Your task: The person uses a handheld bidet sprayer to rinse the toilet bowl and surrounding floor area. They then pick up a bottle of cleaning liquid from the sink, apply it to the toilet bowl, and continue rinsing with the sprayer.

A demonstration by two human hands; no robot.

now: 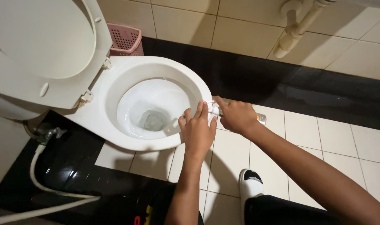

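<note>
Both forearms reach from the bottom edge toward a small canister held at the toilet's front rim.

Nearest the camera is a white-socked foot (250, 181) on the tiled floor (306, 133); above it the right hand (236, 116) is wrapped around a silvery spray canister (260, 118), its grip clenched on the body, with the white nozzle end (214, 109) pointing at the bowl. The left hand (197, 130) rests fingers on that nozzle end, touching rather than clasping, just beside the rim of the white toilet bowl (115, 121). Judging from this, steadiness matters: keep the canister level, the nozzle aimed inside the rim, and the left fingers clear of the outlet. A raised seat lid (44, 46), a pink basket (125, 40) and a hose (44, 187) stand apart.
</note>
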